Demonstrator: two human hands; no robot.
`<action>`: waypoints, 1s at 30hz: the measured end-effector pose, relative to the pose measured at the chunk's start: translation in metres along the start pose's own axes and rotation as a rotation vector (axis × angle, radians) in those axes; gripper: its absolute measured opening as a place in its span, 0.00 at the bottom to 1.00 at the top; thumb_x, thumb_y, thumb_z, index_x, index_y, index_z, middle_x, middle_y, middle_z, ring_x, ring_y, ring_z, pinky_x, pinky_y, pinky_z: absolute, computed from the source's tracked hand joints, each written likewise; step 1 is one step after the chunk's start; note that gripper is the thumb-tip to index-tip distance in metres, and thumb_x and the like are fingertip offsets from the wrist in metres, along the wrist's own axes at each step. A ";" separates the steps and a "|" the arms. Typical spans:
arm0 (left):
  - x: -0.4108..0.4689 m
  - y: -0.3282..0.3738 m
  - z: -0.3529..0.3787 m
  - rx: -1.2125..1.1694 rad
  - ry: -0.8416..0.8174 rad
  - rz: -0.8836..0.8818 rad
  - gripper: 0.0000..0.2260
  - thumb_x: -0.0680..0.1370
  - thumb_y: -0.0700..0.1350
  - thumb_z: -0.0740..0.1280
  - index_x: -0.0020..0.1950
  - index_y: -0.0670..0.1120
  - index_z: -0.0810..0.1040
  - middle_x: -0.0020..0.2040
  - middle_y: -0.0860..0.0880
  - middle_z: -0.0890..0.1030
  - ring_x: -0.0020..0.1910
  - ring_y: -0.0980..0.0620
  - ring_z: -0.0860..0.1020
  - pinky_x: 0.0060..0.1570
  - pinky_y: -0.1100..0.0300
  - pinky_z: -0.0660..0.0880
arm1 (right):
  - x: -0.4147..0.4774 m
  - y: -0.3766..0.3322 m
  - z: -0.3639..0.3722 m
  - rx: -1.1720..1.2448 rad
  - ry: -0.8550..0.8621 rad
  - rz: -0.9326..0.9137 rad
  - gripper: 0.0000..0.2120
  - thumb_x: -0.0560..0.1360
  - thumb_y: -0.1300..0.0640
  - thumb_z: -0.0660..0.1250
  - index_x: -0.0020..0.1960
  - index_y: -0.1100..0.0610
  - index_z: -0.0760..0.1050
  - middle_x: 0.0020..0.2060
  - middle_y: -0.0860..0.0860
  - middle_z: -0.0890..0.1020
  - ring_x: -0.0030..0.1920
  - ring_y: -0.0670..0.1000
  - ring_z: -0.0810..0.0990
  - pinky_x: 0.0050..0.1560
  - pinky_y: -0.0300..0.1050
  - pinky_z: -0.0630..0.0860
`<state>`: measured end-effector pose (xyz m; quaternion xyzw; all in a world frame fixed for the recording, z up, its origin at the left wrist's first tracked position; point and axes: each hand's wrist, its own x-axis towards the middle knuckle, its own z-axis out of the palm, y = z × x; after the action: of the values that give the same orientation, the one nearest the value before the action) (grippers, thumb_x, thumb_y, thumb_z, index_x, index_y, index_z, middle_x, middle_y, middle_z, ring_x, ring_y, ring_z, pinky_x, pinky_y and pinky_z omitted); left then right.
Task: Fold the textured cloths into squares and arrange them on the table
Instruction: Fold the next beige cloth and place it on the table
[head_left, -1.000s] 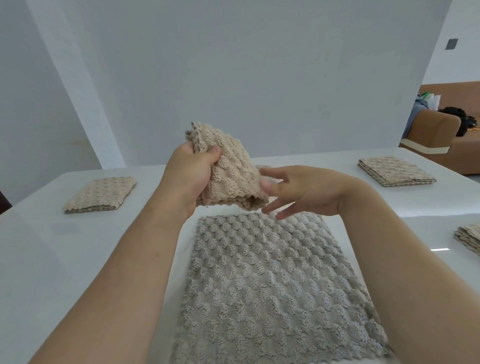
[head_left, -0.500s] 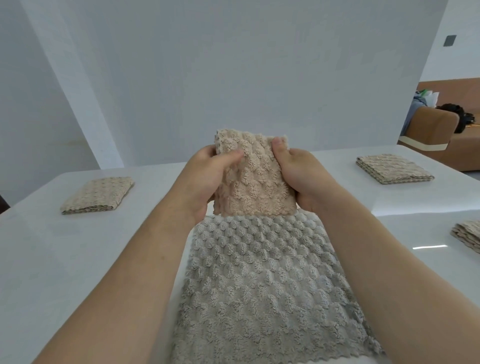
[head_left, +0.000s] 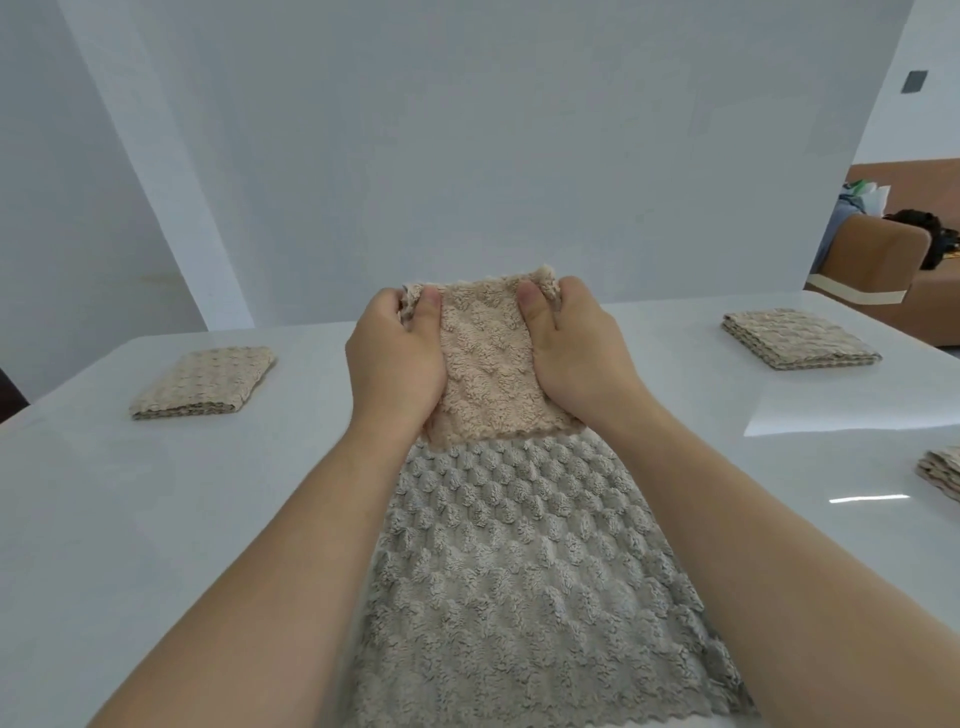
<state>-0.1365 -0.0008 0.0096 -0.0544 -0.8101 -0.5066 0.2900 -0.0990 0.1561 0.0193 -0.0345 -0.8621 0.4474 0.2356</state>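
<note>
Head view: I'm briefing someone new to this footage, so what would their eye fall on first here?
First the beige cloth, held up at centre with the left hand and right hand pinching its top corners. Below it, a larger grey cloth lies spread flat on the white table between the forearms. The left folded cloth and right folded cloth sit toward the far corners.

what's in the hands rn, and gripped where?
Both hold the beige cloth: left hand pinches its top-left corner, right hand its top-right corner. The grey cloth lies unheld.
</note>
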 end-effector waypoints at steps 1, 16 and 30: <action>-0.001 -0.001 0.002 0.011 0.000 0.008 0.14 0.84 0.54 0.62 0.45 0.46 0.73 0.35 0.56 0.75 0.34 0.61 0.71 0.33 0.72 0.65 | 0.000 0.001 0.001 0.005 0.002 0.008 0.18 0.85 0.40 0.54 0.49 0.54 0.66 0.37 0.48 0.76 0.35 0.46 0.73 0.29 0.39 0.63; -0.002 -0.008 0.005 0.016 0.018 0.043 0.12 0.84 0.53 0.63 0.46 0.46 0.71 0.33 0.56 0.72 0.33 0.61 0.70 0.33 0.72 0.65 | -0.004 0.010 0.019 0.006 -0.035 0.147 0.22 0.85 0.38 0.47 0.56 0.57 0.65 0.40 0.49 0.75 0.40 0.51 0.74 0.41 0.48 0.65; 0.007 -0.020 0.008 -0.380 -0.151 -0.333 0.14 0.77 0.58 0.68 0.43 0.48 0.80 0.45 0.46 0.86 0.47 0.44 0.85 0.54 0.40 0.81 | -0.005 0.006 0.014 0.009 -0.039 0.099 0.19 0.86 0.41 0.50 0.52 0.56 0.66 0.36 0.51 0.76 0.33 0.49 0.73 0.30 0.46 0.63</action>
<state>-0.1537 -0.0052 -0.0050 -0.0113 -0.7177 -0.6848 0.1257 -0.1018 0.1475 0.0063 -0.0673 -0.8617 0.4630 0.1965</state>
